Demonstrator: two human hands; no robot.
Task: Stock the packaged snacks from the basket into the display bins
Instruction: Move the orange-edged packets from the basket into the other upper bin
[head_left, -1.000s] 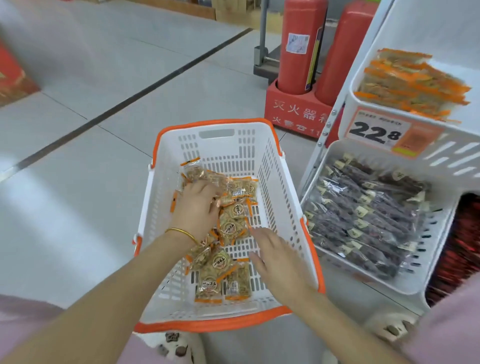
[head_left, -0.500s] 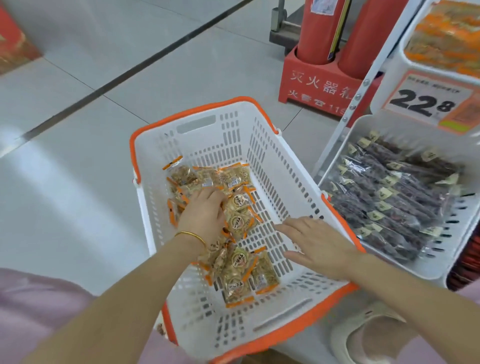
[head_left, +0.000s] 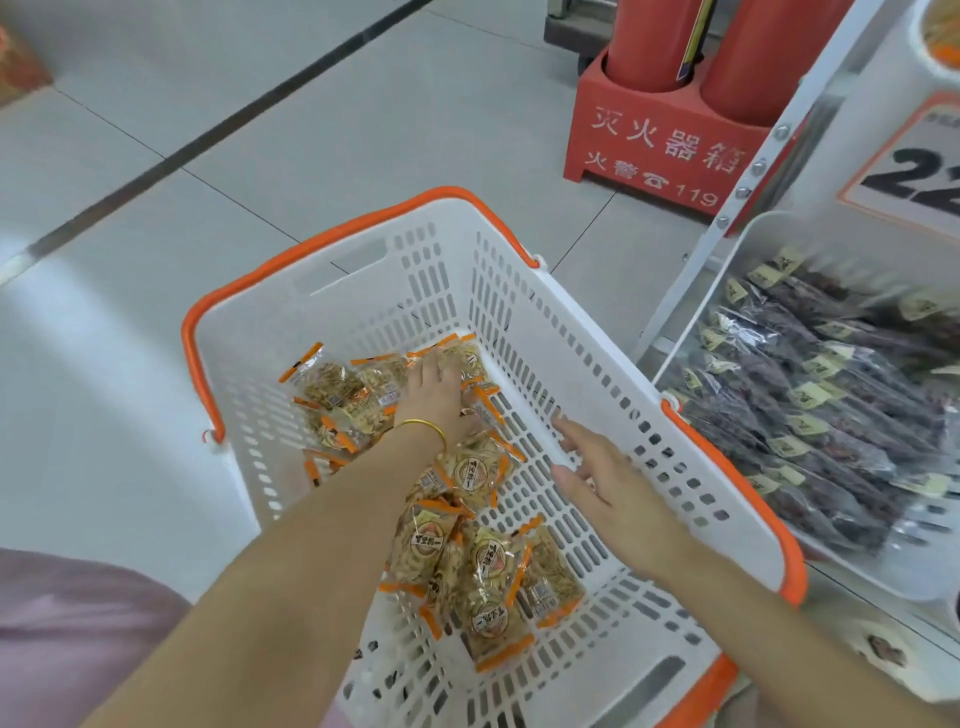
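Well, better to scoop several snack packets (head_left: 488, 597) together than chase singles: the left hand (head_left: 434, 387) lies on the far ones, grip impossible to tell; the right hand (head_left: 608, 478), fingers spread and empty, sits by the basket (head_left: 332, 241) wall. Packets lie loose on the basket floor; the display bin (head_left: 779, 228) beside it holds dark packets (head_left: 831, 395)

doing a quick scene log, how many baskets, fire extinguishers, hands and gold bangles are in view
basket: 1
fire extinguishers: 2
hands, left hand and right hand: 2
gold bangle: 1
total: 6
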